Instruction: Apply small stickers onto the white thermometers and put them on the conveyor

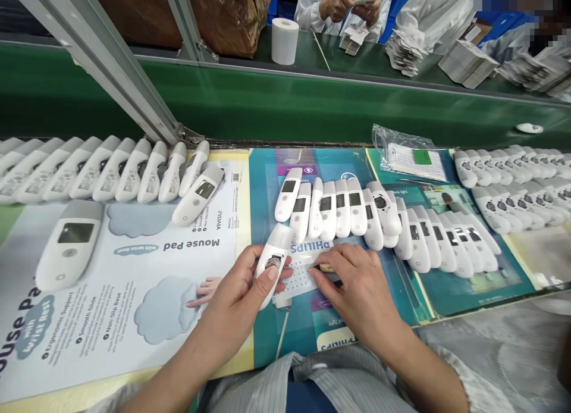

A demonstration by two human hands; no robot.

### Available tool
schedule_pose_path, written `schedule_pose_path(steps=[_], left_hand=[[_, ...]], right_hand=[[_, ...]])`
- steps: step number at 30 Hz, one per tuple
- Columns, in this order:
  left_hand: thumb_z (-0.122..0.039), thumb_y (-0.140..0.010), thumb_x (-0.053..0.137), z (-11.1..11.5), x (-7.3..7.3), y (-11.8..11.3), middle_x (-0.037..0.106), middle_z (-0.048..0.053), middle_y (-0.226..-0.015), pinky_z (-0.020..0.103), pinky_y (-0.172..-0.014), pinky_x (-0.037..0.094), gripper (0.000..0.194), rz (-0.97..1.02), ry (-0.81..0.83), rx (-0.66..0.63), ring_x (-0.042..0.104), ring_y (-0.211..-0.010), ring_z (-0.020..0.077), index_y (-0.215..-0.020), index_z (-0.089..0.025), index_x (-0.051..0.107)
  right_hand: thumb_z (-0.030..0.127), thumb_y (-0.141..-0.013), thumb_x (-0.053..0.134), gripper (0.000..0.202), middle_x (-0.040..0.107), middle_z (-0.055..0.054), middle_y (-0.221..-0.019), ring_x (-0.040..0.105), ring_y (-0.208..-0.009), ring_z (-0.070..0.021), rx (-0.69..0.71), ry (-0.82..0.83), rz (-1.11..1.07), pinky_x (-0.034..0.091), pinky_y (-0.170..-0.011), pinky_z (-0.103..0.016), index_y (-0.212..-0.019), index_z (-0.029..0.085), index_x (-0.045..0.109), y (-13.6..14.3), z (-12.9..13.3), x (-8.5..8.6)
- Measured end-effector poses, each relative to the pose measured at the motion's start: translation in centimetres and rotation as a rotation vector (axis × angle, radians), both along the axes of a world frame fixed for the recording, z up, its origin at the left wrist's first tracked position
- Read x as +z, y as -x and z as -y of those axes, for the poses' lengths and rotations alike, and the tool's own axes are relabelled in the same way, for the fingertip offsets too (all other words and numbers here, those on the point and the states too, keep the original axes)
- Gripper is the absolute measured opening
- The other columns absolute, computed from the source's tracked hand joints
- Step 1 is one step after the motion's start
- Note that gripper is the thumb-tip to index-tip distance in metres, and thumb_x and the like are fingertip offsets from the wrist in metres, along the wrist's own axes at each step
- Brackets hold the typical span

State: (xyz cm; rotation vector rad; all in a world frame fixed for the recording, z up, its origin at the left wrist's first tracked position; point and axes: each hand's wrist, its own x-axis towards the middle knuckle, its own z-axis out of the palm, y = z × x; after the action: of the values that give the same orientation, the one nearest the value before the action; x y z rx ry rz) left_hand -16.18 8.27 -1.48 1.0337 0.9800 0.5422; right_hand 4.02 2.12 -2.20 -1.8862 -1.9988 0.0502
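Note:
A white and grey thermometer-like device (pixel 277 246) is held in my left hand (pixel 255 282), its thumb near a round opening in the casing. Just right of it, my right hand (pixel 357 279) has thumb and index finger closed at the edge of a white sheet with rows of small dots (pixel 300 279); a small tan piece (pixel 328 268) shows under its fingers. What that hand grips is too small to make out. Beyond both hands stands a row of similar devices (pixel 328 207), several showing dark screens. A thin white cord or stick (pixel 282 332) lies below the sheet.
More devices line the left (pixel 104 169) and right (pixel 513 205). One lies alone on the left mat (pixel 71 243). A plastic bag with a sheet (pixel 414 157) is at the back. Behind the green conveyor ledge (pixel 312 103) are a white roll (pixel 284 41), stacked cartons and people's hands.

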Motion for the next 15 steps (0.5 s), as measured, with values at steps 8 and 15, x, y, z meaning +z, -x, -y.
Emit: schedule_pose_path(steps=[8,15], left_hand=[[-0.057,-0.093,0.058,0.0,-0.3,0.1,0.068,0.010,-0.125,0.035,-0.095,0.056,0.041,-0.019,-0.015,-0.027,0.068,-0.112,0.0244,-0.114,-0.022,0.057],[-0.047,-0.093,0.052,0.4,0.4,0.2,0.072,-0.001,-0.079,0.031,-0.066,0.050,0.036,-0.348,-0.327,-0.073,0.065,-0.070,0.0210,-0.118,-0.024,0.062]], right_hand=[[0.025,-0.091,0.067,0.008,0.069,-0.002,-0.085,0.063,-0.085,-0.0211,-0.039,0.025,-0.121,0.038,-0.074,-0.036,-0.084,0.022,0.069,0.2,-0.4,-0.1],[0.028,-0.087,0.070,0.010,0.066,-0.001,-0.078,0.062,-0.073,-0.0161,-0.027,0.104,-0.585,0.047,-0.063,-0.028,-0.079,0.023,0.068,-0.3,-0.7,3.6]])
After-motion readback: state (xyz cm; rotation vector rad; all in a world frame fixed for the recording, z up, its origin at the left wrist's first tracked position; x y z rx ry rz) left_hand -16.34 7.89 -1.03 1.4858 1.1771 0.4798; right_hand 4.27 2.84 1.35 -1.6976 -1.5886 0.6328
